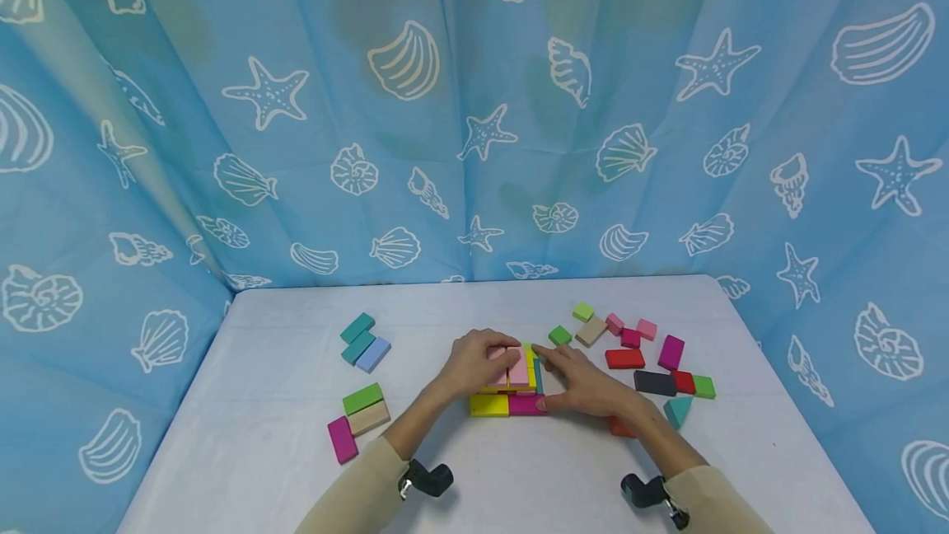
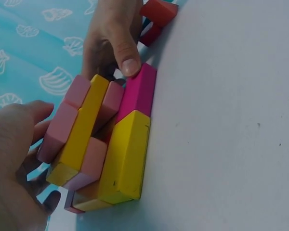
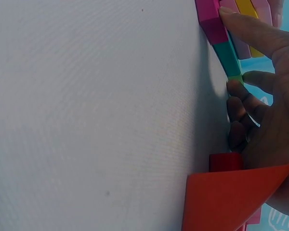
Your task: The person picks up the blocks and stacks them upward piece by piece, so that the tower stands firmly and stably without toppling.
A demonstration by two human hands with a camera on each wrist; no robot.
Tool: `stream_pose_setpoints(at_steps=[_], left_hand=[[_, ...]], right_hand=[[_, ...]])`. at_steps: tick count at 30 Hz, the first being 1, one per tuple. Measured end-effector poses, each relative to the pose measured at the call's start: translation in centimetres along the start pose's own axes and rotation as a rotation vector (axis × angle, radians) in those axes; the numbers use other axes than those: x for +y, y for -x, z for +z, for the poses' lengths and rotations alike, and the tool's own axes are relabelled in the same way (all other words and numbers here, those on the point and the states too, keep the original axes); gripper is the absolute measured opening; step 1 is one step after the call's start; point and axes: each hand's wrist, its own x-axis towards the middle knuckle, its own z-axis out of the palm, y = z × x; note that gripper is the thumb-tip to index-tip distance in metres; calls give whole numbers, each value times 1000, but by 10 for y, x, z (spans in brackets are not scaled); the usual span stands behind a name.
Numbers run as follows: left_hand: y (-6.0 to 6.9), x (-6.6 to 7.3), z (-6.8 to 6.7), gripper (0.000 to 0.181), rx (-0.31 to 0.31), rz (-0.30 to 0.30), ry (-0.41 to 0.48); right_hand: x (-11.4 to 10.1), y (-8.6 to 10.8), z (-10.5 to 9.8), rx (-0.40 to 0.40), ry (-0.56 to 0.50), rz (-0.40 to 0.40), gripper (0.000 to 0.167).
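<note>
A low stack of coloured blocks stands on the table between the hands. Its front base row has a yellow block (image 2: 127,159) beside a magenta block (image 2: 137,94); pink blocks (image 2: 60,132) lie above on a yellow bar (image 2: 86,130). Over the top from the left, my left hand (image 1: 474,363) pinches a pink block; some fingertips are hidden behind it in the left wrist view. At the stack's right side, my right hand (image 1: 586,383) presses its thumb on the magenta block's end. Its index finger touches the far green end past a teal block (image 3: 229,58).
Teal blocks (image 1: 358,336) and a blue block (image 1: 373,354) lie at back left. Nearer are green (image 1: 362,398), tan (image 1: 368,417) and magenta (image 1: 343,440) blocks. Several loose blocks, including a black one (image 1: 655,383), lie at right. An orange-red wedge (image 3: 226,199) stands near the right wrist.
</note>
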Motion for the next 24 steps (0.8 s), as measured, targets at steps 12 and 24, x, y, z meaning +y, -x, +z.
stream_pose_setpoints(at_steps=[12,24], left_hand=[[7,-14,-23,32,-3,41,91],[23,-43,-59,31,73,-54,21]], right_hand=[[0,-3,-2,-8,7,6,103],[-2,-3,0,-6,-9,5,102]])
